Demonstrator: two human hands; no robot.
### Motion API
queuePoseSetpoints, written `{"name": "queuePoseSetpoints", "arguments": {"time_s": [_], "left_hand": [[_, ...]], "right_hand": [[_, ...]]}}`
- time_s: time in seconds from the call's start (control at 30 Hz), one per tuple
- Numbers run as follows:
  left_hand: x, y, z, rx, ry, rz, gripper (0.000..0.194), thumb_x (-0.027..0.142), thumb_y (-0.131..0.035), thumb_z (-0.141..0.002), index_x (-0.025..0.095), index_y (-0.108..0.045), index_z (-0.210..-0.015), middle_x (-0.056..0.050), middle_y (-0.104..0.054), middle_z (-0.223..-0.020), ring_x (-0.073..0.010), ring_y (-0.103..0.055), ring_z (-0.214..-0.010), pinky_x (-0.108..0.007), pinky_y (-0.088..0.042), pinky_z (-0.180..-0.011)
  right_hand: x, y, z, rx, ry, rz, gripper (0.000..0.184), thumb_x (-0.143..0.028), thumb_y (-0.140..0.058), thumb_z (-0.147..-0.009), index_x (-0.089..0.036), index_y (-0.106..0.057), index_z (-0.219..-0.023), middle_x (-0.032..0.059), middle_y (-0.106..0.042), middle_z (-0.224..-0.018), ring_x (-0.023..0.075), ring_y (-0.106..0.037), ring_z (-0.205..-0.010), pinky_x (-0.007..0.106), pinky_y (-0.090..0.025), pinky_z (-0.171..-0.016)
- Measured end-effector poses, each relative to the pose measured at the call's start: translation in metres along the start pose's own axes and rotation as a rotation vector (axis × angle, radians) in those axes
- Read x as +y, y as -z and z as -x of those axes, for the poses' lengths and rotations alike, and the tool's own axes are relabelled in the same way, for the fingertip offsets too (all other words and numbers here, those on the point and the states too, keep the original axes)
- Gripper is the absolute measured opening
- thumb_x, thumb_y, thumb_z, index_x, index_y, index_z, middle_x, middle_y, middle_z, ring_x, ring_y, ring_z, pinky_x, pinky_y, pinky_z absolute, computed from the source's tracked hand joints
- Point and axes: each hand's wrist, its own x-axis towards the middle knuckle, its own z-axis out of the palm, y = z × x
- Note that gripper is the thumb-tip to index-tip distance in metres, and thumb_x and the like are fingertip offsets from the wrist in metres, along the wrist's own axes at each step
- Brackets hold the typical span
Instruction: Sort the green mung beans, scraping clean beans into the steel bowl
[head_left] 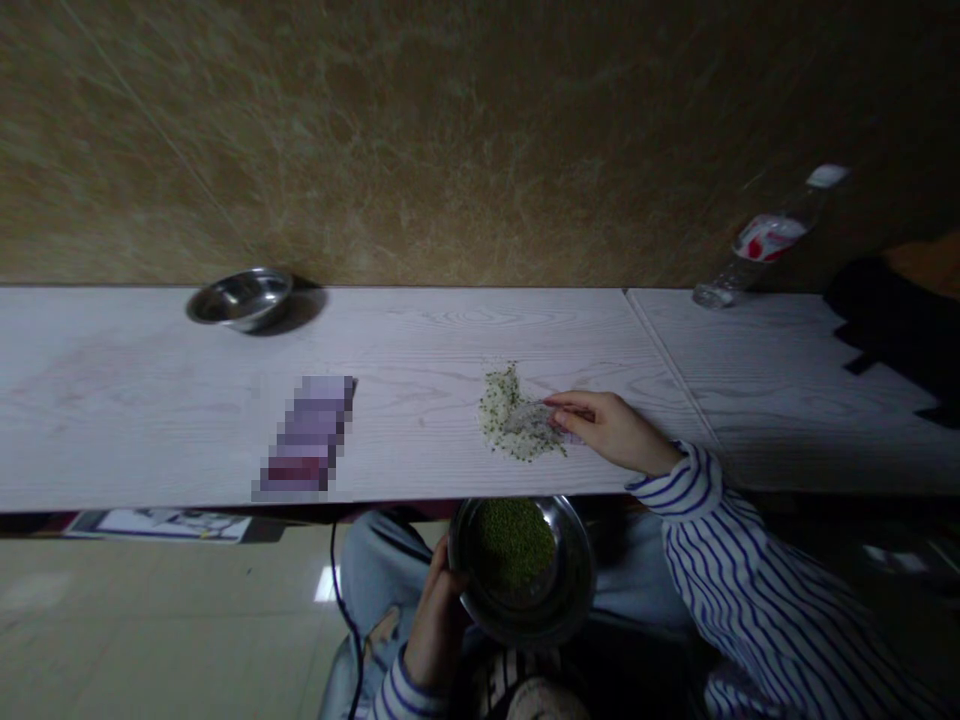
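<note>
My left hand (439, 615) is closed on the left rim of a steel bowl (577, 585), held above my lap just below the table edge. Many small green beans (514, 540), which look like mung beans, lie in the bowl. On the table, my right hand (604, 428) pinches a clear plastic piece (526, 418) whose exact kind I cannot make out. This piece lies low over a loose pile of white grains mixed with green beans (499, 400), and its far end reaches into the pile.
A second steel bowl (244, 300) stands at the back left by the wall. Nearer the front edge lies a pixelated flat object (307, 435). To the right are a clear bottle (769, 240) with a white cap and a dark bundle (892, 320). A cable (335, 570) hangs below the table.
</note>
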Motion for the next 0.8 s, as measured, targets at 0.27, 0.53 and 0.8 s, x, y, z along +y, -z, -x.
{"name": "queuePoseSetpoints", "arguments": {"time_s": [0.27,0.53,0.8], "left_hand": [[0.002,0.001,0.0,-0.006,0.027,-0.011,0.049,0.031,-0.073,-0.068,0.024,-0.073,-0.117,-0.01,-0.071,-0.125,-0.0396,-0.053,-0.13,-0.05,-0.046,-0.102],[0.005,-0.004,0.003,-0.008,0.012,-0.021,0.049,0.03,-0.07,-0.072,0.025,-0.072,-0.12,-0.009,-0.07,-0.13,-0.0374,-0.053,-0.132,-0.047,-0.045,-0.104],[0.004,-0.005,0.005,0.005,0.045,0.001,0.053,0.031,-0.069,-0.073,0.025,-0.068,-0.126,-0.01,-0.071,-0.129,-0.0377,-0.057,-0.128,-0.051,-0.046,-0.104]], "right_hand": [[-0.001,-0.001,0.015,0.01,0.076,0.082,0.029,-0.021,-0.061,-0.088,-0.023,-0.077,-0.111,0.0068,-0.08,-0.107,0.0234,-0.076,-0.092,0.042,-0.063,-0.087],[-0.002,0.0,0.021,0.128,0.068,0.187,0.03,-0.026,-0.06,-0.089,-0.019,-0.076,-0.114,0.0091,-0.08,-0.105,0.0247,-0.076,-0.09,0.041,-0.063,-0.084],[-0.002,-0.012,0.026,0.086,0.076,0.203,0.032,-0.027,-0.058,-0.09,-0.018,-0.075,-0.116,0.0104,-0.079,-0.11,0.0253,-0.076,-0.092,0.044,-0.063,-0.084]]}}
